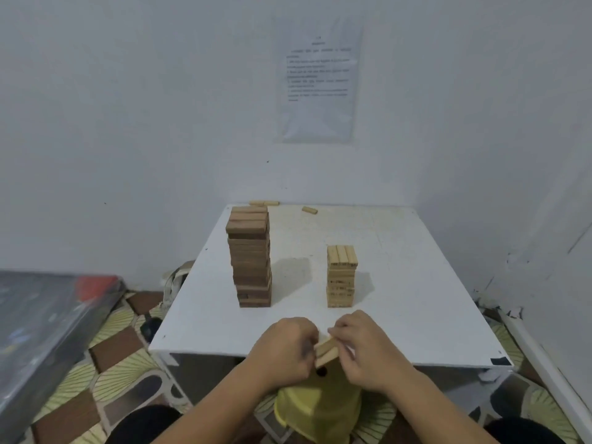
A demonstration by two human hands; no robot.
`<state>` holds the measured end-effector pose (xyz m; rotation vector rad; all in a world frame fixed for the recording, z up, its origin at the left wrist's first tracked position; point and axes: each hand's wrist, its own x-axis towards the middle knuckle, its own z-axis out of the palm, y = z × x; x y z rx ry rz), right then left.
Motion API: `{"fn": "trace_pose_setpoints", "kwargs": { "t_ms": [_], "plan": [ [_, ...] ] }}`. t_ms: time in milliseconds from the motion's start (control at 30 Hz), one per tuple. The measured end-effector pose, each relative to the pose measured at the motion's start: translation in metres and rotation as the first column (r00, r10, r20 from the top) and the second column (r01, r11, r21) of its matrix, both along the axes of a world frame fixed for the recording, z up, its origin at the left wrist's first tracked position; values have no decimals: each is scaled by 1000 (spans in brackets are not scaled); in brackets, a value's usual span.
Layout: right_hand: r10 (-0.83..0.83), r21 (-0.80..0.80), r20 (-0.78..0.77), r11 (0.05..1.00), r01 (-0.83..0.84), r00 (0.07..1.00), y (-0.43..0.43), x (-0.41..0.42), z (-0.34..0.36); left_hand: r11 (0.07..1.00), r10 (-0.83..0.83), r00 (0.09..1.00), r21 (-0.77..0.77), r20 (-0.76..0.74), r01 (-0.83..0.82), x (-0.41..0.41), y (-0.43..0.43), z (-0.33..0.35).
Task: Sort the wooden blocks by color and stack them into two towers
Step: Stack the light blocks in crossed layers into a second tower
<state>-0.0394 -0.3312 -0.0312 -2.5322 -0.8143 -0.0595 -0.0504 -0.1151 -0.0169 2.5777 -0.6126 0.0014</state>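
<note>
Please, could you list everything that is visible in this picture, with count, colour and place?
table: one, white, in the corner of the room.
dark tower: one, brown, on the left part of the table.
light tower: one, pale, right of the dark tower, and shorter.
loose blocks: a few, pale, at the far edge of the table.
held blocks: number unclear, pale, between the hands at the near edge.
paper sheet: one, printed, on the wall behind.
yellow thing: one, below the hands; I cannot tell what it is.
floor mat: brown and green pattern, left of the table.
left hand: grips the held blocks from the left.
right hand: pinches them from the right.
</note>
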Motion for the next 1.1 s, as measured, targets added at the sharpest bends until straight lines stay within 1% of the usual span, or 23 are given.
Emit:
{"fn": "trace_pose_setpoints", "kwargs": {
  "t_ms": [67,200,333,500,667,867,933,1000,1033,1100],
  "plan": [
    [-43,24,-29,999,44,999,1,2,-1,999,42,999,-22,-2,-42,-2,-5,-6],
    [-69,48,-8,996,70,998,3,4,-8,997,57,995,-58,76,-53,5,-3,-12],
    [-112,83,37,991,109,993,5,8,-10,994,97,983,-72,153,-87,10,-7,-16],
    [-207,118,103,974,195,973,14,7,-19,984,174,958,-86,228,-158,13,-11,-17],
    [-294,152,136,950,273,946,21,12,-25,969,243,946,-102,213,-226,24,-10,-21],
    [-357,224,116,919,326,927,15,14,-32,931,333,928,-214,167,-295,14,-7,-23],
    [-323,276,153,921,274,934,12,9,-30,932,313,928,-254,203,-259,2,-5,-22],
    [-225,294,215,943,157,950,9,2,-28,944,247,932,-285,264,-169,-12,-5,-23],
    [-185,289,226,950,116,956,9,-1,-29,957,196,937,-262,288,-120,-19,-5,-26],
    [-153,270,214,959,92,965,7,-4,-31,989,96,947,-139,308,-55,-28,-6,-35]
  ]
}}
